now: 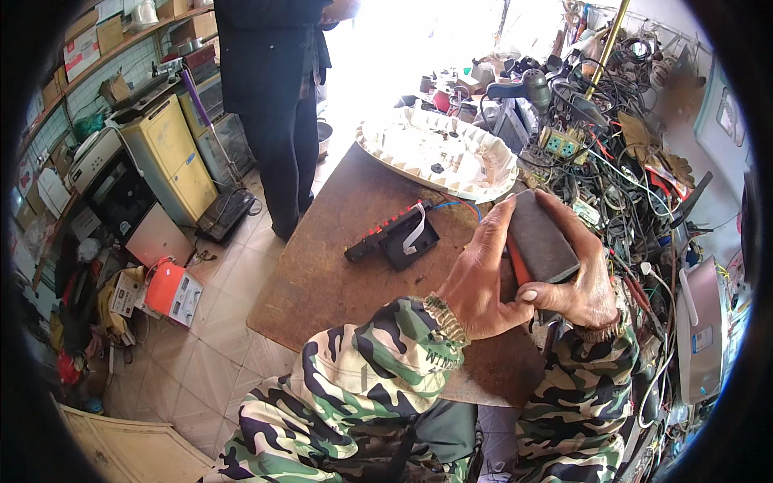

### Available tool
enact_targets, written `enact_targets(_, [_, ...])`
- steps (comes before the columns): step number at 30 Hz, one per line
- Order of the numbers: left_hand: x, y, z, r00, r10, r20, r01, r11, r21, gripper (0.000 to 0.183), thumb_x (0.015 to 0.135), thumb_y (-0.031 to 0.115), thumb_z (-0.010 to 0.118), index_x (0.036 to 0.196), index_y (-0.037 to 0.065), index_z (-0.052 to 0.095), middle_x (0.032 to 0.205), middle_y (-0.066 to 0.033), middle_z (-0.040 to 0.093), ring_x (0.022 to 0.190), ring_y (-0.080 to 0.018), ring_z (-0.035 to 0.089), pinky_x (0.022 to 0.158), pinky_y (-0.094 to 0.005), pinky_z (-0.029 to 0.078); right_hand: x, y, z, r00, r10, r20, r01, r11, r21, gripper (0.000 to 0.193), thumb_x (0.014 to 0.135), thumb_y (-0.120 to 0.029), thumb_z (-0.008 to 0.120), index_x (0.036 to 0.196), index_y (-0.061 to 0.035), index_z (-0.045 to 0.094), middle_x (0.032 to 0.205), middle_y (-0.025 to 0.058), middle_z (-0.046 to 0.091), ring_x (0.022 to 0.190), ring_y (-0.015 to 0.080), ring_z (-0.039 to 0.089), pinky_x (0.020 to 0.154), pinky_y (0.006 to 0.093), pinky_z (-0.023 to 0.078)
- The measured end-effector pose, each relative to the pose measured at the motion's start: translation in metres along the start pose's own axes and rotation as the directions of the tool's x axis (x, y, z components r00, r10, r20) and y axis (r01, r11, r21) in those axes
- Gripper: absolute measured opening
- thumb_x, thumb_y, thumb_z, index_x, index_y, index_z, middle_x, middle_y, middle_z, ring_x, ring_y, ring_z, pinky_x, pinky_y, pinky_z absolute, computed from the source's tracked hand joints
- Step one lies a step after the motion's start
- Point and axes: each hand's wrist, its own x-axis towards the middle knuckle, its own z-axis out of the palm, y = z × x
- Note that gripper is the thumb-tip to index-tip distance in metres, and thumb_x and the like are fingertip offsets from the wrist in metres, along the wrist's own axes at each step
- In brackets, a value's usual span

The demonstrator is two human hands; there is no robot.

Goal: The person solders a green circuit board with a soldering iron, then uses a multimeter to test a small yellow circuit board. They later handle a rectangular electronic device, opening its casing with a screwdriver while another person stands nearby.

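Note:
Both hands are around a dark grey rectangular block [544, 241] with an orange-red strip along its left side. My left hand [481, 282] presses on the left side, fingers pointing up along it and thumb near the lower edge. Wrapped round the right side is my right hand [586, 278], its thumb across the lower end. The block is above the right part of the brown table [322, 282]; its underside is hidden. Left of my hands lies a black part with a row of red and yellow pieces [394, 237], a white ribbon cable [415, 229] and thin blue and orange wires.
A cream oval plastic shell [439, 153] sits at the table's far end. Tangled cables [620, 145] and tools, with a hair dryer [523, 90], pile up on the right. Someone in dark clothes [278, 121] stands beyond the table. Left are a yellow cabinet [169, 157] and an orange-and-white device [173, 290].

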Motion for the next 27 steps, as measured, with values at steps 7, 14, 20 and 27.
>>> enact_targets(7, [0.003,-0.004,0.001,0.994,-0.089,0.056,0.095,0.991,-0.098,0.112,0.073,0.021,0.080,0.159,-0.010,0.014,0.156,-0.0376,0.031,0.149,-0.0515,0.032,0.124,-0.0488,0.028,-0.002,0.001,0.006,0.996,0.009,-0.092,-0.002,0.997,0.079,0.117,0.063,-0.053,0.096,0.146,0.0118,0.047,0.134,0.0253,0.064,0.126,0.0293,0.063,0.106,0.0407,0.049])
enact_targets(14, [0.003,-0.005,0.000,0.986,-0.154,0.060,0.161,0.977,-0.142,0.112,0.072,0.017,0.078,0.160,-0.010,0.014,0.157,-0.0359,0.031,0.150,-0.0495,0.031,0.125,-0.0482,0.027,0.001,-0.003,0.009,0.993,0.007,-0.120,0.001,0.997,0.071,0.116,0.063,-0.055,0.097,0.146,0.0109,0.048,0.129,0.0242,0.067,0.121,0.0286,0.065,0.103,0.0412,0.052])
enact_targets(20, [0.001,-0.008,-0.001,0.995,-0.086,0.041,0.088,0.994,-0.059,0.108,0.075,0.019,0.074,0.160,-0.011,0.013,0.157,-0.0372,0.032,0.150,-0.0511,0.031,0.125,-0.0487,0.026,-0.003,0.018,0.008,0.997,-0.019,-0.077,0.027,0.994,0.104,0.123,0.060,-0.062,0.096,0.147,0.0098,0.047,0.135,0.0231,0.063,0.124,0.0286,0.063,0.106,0.0421,0.050])
enact_targets(27, [0.001,-0.007,-0.002,0.999,-0.015,0.048,0.016,1.000,-0.008,0.104,0.073,0.017,0.066,0.159,-0.011,0.015,0.157,-0.0393,0.030,0.150,-0.0537,0.029,0.126,-0.0495,0.024,-0.006,0.037,0.006,1.000,0.005,-0.004,-0.004,0.972,0.233,0.131,0.062,-0.064,0.094,0.154,0.0097,0.036,0.148,0.0237,0.053,0.138,0.0311,0.051,0.117,0.0427,0.039])
